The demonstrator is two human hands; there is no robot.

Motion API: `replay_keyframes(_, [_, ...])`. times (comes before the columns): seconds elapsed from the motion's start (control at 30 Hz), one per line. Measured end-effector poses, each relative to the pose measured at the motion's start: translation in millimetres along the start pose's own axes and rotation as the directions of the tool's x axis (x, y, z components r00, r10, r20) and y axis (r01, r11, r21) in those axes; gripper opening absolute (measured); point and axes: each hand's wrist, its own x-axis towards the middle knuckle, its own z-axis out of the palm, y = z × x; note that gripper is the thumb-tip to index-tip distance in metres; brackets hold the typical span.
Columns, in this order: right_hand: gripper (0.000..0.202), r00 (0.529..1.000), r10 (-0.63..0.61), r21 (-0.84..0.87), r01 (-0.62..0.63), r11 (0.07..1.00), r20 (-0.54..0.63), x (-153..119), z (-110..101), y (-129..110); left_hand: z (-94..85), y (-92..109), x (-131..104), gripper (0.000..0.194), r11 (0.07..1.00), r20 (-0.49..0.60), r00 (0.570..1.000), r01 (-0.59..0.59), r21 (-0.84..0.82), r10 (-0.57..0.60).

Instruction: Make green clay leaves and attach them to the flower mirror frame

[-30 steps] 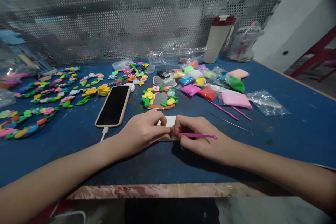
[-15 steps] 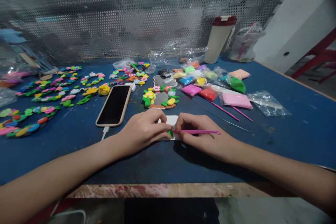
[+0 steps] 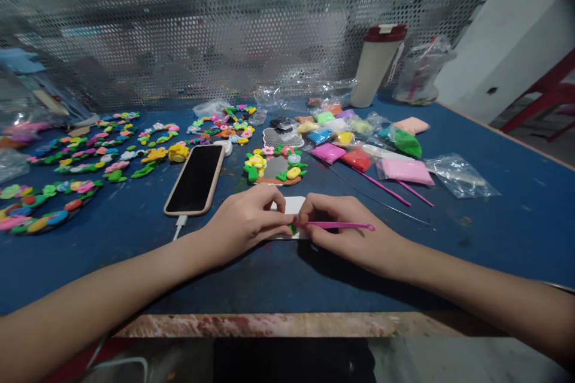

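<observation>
My right hand (image 3: 345,227) pinches a thin pink tool (image 3: 344,225) that lies sideways, its ringed end pointing right. The tool's other end meets a small green clay piece (image 3: 293,228) on a white card (image 3: 294,206). From the left, my left hand (image 3: 251,218) has its fingers closed around the green piece's edge, with the fingertips partly hiding it. Both hands rest at the card on the blue table (image 3: 265,281). Just behind the card stands a clay-decorated frame (image 3: 275,166) of flowers and leaves.
A phone (image 3: 196,181) with a cable lies left of my hands. Several clay wreaths (image 3: 49,203) spread over the left side. Bagged clay packs (image 3: 406,170), pink tools (image 3: 384,187) and a wire (image 3: 377,198) lie right. A tumbler (image 3: 377,66) stands at the back.
The pink tool and my right fingertips have shifted very slightly left. My left hand stays in nearly the same place at the green piece.
</observation>
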Motion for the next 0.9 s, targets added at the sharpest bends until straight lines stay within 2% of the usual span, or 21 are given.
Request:
replay_keyframes(0.63, [0.014,1.000,0.019,-0.004,-0.019,1.000,0.011,0.8,0.4,-4.1,-0.3,0.2,0.3,0.019,0.999,0.003,1.000,0.025,-0.037,-0.025])
replay_keyframes(0.9, [0.012,0.998,0.064,0.062,-0.065,0.996,0.006,0.2,-3.1,-3.6,0.4,-0.7,-0.3,0.018,0.999,-0.002,1.000,0.015,-0.036,-0.015])
